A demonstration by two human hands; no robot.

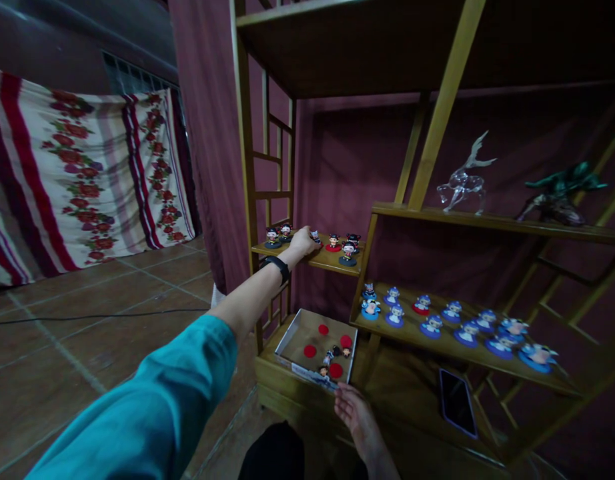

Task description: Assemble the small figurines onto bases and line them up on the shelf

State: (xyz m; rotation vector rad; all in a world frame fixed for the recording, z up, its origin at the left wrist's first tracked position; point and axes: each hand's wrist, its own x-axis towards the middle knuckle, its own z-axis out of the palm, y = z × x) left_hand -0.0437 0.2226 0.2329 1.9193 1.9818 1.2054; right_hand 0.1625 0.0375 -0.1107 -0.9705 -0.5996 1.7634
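Note:
My left hand [301, 244], with a black band on the wrist, reaches to the small left shelf [332, 265]. Its fingers are closed around a small figurine [315, 236], partly hidden by the hand. Dark-based figurines [272, 238] stand to its left; a red-based figurine [333, 243] and more dark-based ones [348, 253] are to its right. Below, an open shallow box [290, 328] holds red discs [310, 350] and several small figurines [329, 355] lying down. My right hand [355, 410] is at the box's near right corner, fingers loosely extended and holding nothing visible.
Blue- and purple-based figurines [431, 326] line the lower right shelf. Above stand a clear deer figure [462, 183] and a dark green sculpture [557, 193]. A phone [457, 401] lies on the bottom board. A cable [97, 316] crosses the tiled floor at left.

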